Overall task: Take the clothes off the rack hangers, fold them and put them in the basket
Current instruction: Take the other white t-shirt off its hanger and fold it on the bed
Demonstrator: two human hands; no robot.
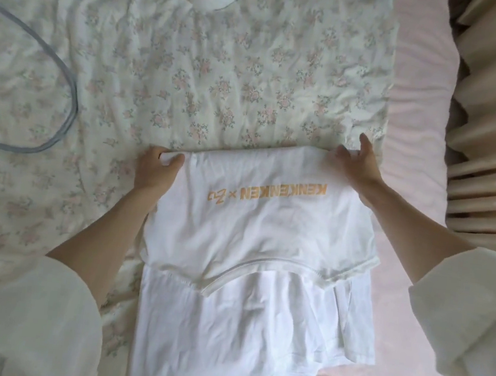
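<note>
A white T-shirt (260, 229) with orange lettering lies half folded on the bed, across the floral quilt (192, 67) and the pink sheet (415, 145). The left hand (156, 171) pinches its far left corner; the right hand (359, 163) grips the far right corner, forefinger raised.

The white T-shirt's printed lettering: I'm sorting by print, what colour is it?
Orange-yellow lettering on the white T-shirt, seen in the head view.
</note>
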